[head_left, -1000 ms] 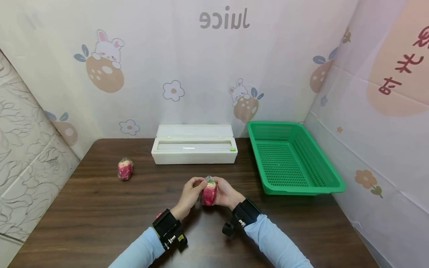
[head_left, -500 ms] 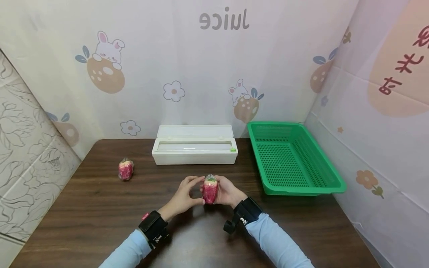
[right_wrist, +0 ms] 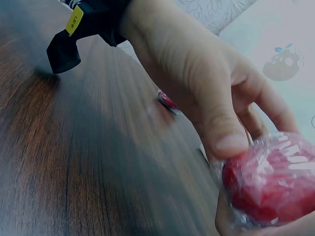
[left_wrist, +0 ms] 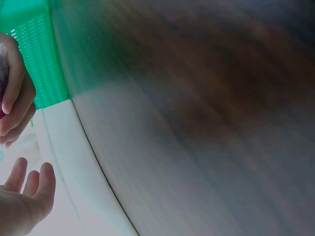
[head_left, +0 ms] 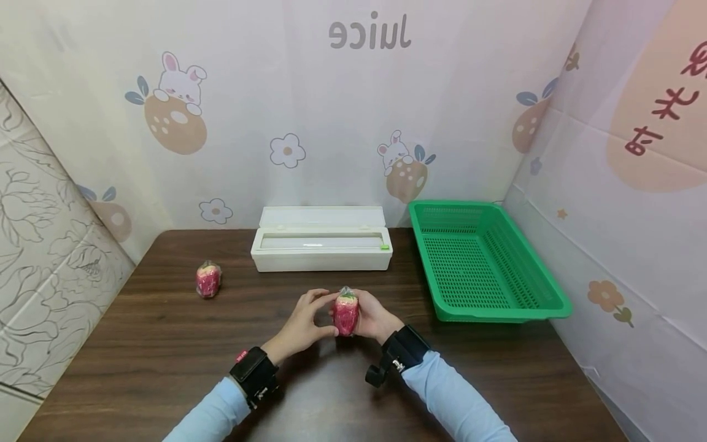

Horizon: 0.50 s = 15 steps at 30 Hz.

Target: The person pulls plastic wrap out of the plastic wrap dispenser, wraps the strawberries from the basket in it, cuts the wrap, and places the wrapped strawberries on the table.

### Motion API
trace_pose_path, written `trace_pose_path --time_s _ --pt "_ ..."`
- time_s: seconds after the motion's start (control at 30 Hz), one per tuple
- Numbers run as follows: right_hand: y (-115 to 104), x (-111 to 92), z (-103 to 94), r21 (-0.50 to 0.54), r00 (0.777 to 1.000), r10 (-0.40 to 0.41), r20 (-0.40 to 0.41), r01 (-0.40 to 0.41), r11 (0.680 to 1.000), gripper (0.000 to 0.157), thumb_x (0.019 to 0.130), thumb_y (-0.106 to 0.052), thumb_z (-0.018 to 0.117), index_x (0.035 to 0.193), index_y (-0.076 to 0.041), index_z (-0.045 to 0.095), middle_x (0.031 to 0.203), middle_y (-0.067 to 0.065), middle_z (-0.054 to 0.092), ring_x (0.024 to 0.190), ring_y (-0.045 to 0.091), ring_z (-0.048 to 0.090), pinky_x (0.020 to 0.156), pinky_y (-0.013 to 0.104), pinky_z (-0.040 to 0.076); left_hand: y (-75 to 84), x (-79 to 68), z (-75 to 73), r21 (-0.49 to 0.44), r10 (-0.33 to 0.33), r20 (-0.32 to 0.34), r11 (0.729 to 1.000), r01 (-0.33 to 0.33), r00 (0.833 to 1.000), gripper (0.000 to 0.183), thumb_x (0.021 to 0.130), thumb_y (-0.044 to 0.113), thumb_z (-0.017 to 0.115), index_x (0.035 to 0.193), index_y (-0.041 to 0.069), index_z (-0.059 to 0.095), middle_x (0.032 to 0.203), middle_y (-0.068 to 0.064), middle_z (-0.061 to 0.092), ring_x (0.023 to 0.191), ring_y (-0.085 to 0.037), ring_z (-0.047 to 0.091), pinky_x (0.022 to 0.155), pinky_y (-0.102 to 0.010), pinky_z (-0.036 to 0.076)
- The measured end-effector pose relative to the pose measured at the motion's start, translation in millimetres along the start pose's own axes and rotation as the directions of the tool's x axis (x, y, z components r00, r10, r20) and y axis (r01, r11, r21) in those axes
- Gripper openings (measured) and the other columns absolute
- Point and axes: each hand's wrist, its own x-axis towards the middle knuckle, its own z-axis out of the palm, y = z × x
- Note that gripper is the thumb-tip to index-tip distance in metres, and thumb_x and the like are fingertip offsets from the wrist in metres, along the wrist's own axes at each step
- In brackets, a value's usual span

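A red fruit (head_left: 345, 316) with a cream and green top, wrapped in clear film, is held upright between both hands above the table's middle. Cupped behind its right side, the right hand (head_left: 377, 318) grips it; the curled fingers also show in the left wrist view. On the left, the left hand (head_left: 300, 326) has its index finger at the fruit's top and its thumb near the bottom. In the right wrist view this thumb touches the film, while the remaining fingers stand off the fruit. A second wrapped red fruit (head_left: 208, 280) rests at the table's left.
A white cling-film dispenser box (head_left: 322, 262) with its lid raised stands at the back of the dark wooden table (head_left: 138, 368). To its right sits a green plastic basket (head_left: 499, 315). Printed cloth hangs behind and to the right.
The left hand has shifted from pinching at the fruit's top to spanning it from top to bottom, its wrist moving left. The fruit has risen slightly; the right hand keeps its hold.
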Motion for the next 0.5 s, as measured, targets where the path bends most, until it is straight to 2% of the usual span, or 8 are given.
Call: trace_pose_path --time_s 0.27,0.33,0.4,0.5 --pt "-3.7 -0.1 12.3 0.004 0.992 -0.095 -0.088 0.096 0.995 0.031 0.1 -0.026 0.023 0.101 -0.006 0.047 0.087 0.004 0.057 0.077 0.014 0.057 0.071 0.027 0.049 2.7 3.7 -0.9 -0.009 0.035 -0.029 0.999 -0.036 0.999 0.067 0.071 0.017 0.078 0.131 0.023 0.05 0.128 -0.007 0.044 0.118 -0.026 0.038 0.091 -0.047 0.04" --pt "-4.0 0.4 12.1 0.014 0.993 -0.077 -0.09 0.078 0.997 0.031 0.099 -0.027 0.024 0.103 -0.006 0.047 0.088 0.004 0.057 0.077 0.014 0.057 0.072 0.028 0.049 3.4 3.9 -2.6 0.007 0.044 -0.011 0.999 -0.044 0.999 0.067 0.072 0.017 0.078 0.132 0.021 0.049 0.129 -0.007 0.044 0.12 -0.027 0.038 0.093 -0.048 0.04" --pt "-3.4 0.2 10.9 0.03 0.996 -0.047 -0.081 0.05 0.998 0.032 0.099 -0.029 0.024 0.106 -0.006 0.046 0.089 0.004 0.057 0.08 0.014 0.056 0.078 0.029 0.047 3.7 3.5 -5.0 0.034 0.047 0.023 0.998 -0.048 0.999 0.068 0.073 0.018 0.077 0.134 0.02 0.047 0.131 -0.007 0.043 0.122 -0.027 0.037 0.094 -0.049 0.039" --pt "-1.8 1.3 8.7 0.023 0.999 -0.015 -0.041 0.016 1.0 0.033 0.099 -0.03 0.022 0.107 -0.008 0.046 0.087 0.003 0.059 0.083 0.015 0.055 0.079 0.031 0.045 4.9 1.4 -9.3 0.103 0.069 0.058 0.992 -0.075 0.996 0.072 0.073 0.021 0.077 0.136 0.018 0.043 0.134 -0.007 0.043 0.126 -0.028 0.035 0.098 -0.05 0.037"
